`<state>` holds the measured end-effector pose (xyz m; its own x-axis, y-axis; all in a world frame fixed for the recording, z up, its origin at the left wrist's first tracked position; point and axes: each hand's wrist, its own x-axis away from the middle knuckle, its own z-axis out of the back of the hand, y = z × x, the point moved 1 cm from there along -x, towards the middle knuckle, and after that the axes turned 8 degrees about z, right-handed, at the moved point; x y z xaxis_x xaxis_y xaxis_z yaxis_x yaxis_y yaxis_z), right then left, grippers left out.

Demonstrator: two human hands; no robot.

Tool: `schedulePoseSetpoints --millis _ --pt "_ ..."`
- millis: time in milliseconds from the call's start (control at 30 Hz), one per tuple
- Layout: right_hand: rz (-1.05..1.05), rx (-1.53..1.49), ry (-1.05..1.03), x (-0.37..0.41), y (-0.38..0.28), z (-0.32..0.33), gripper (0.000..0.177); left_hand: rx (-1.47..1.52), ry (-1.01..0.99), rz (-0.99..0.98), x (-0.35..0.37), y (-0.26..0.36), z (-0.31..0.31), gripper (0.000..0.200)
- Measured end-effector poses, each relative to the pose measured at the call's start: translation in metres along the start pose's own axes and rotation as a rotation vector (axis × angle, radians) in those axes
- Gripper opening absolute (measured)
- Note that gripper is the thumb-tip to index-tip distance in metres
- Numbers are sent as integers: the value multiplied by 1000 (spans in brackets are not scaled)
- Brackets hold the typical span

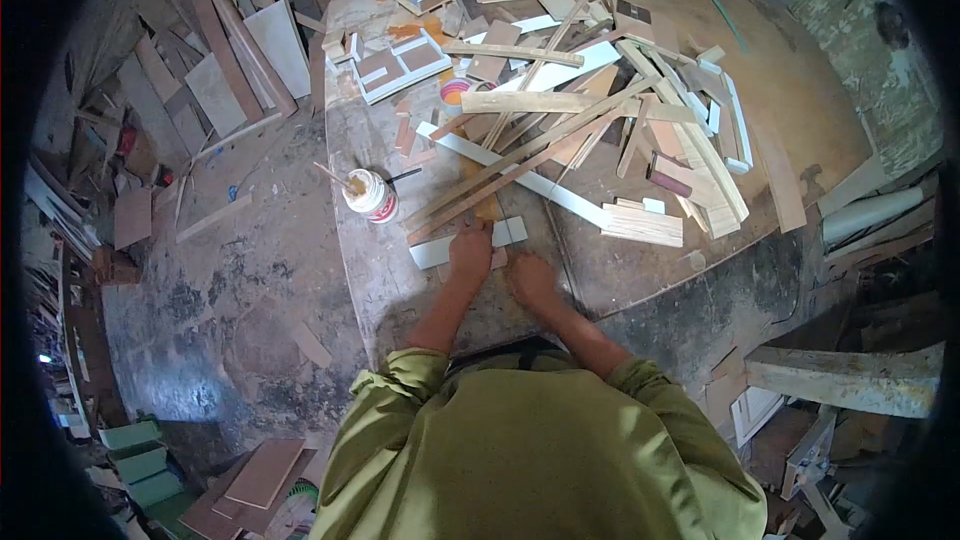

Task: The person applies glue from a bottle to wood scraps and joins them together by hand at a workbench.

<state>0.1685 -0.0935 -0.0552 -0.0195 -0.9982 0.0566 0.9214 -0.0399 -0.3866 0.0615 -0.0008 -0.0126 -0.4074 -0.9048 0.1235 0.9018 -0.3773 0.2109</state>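
Note:
My left hand (471,252) is closed over a short white strip of board (431,254) that lies at the near edge of the table. The strip's white end (510,231) shows on the other side of the hand, with a dark line across it. Beside it, my right hand (532,278) is curled with its fingers bent in, low over the tabletop; whatever it holds, if anything, is hidden. A small pinkish-brown piece (498,258) shows between the two hands. To the left stands an open white tub (371,197) with a stick and brownish matter at its mouth.
Long wooden strips (530,168) and a long white strip (540,186) cross the table beyond my hands. A white-edged frame (401,69), a small paint pot (455,91) and stacked offcuts (643,224) lie farther back. Boards (280,48) lean at the left wall.

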Motion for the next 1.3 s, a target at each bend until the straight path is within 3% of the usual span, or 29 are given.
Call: schedulePoseSetpoints --millis 67,167,367,467,567,667,767,933,1100,1300 --pt "-6 -11 -74 -5 -2 10 22 18 45 -21 4 1 2 42" --pt "137 49 154 34 -4 9 21 8 56 -4 -1 -1 -8 45" --pt "-62 -68 15 17 -5 12 25 -40 51 -13 -3 -4 -12 50" --pt "-55 -47 -67 -5 -4 13 26 -22 32 -10 -3 -4 -10 50" --pt "72 -18 38 25 5 3 26 -11 -13 -6 -2 -1 -3 49" --pt "-10 -62 80 58 3 -7 26 -9 11 -6 -4 -3 -8 48" --pt "-59 -67 -35 45 -5 13 27 -29 43 -35 -1 0 -2 39" --pt "-3 -2 33 -8 5 -6 29 -13 51 -34 -1 0 -3 34" --pt "5 6 5 37 1 1 24 -5 -2 15 -2 -1 -6 48" --pt "77 47 79 25 -6 16 20 47 55 -16 1 -1 0 40"
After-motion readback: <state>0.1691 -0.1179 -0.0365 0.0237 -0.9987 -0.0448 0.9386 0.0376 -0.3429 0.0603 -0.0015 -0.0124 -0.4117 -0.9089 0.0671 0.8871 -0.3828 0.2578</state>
